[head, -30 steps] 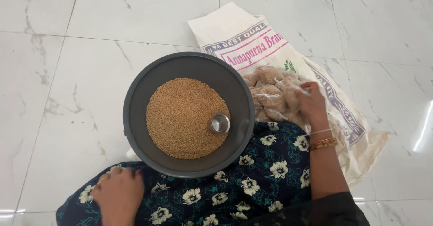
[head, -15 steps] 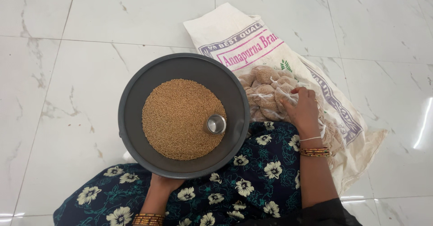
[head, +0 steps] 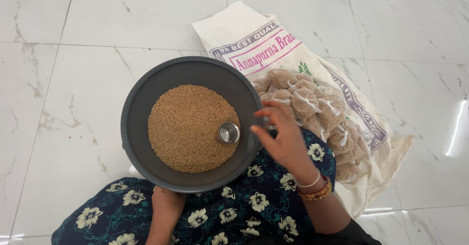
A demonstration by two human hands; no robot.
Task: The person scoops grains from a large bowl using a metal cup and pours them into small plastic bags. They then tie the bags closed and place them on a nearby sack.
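A round dark grey pan [head: 146, 98] rests on my lap and holds a heap of brown grain [head: 188, 125]. A small steel cup [head: 228, 133] stands in the grain at its right side. My left hand [head: 166, 203] is under the pan's near rim, mostly hidden by it. My right hand [head: 283, 137] hovers with fingers apart just right of the pan rim, close to the cup, holding nothing. Gold and white bangles sit on that wrist.
A white printed sack [head: 244, 35] lies flat on the marble floor [head: 73, 54] to the right. Several small tied clear bags of grain [head: 312, 103] are piled on it. My dark floral clothing [head: 244, 211] covers my lap.
My right hand left the pile of small bags and came left to the pan rim. My left hand went from my lap to under the pan's near edge.
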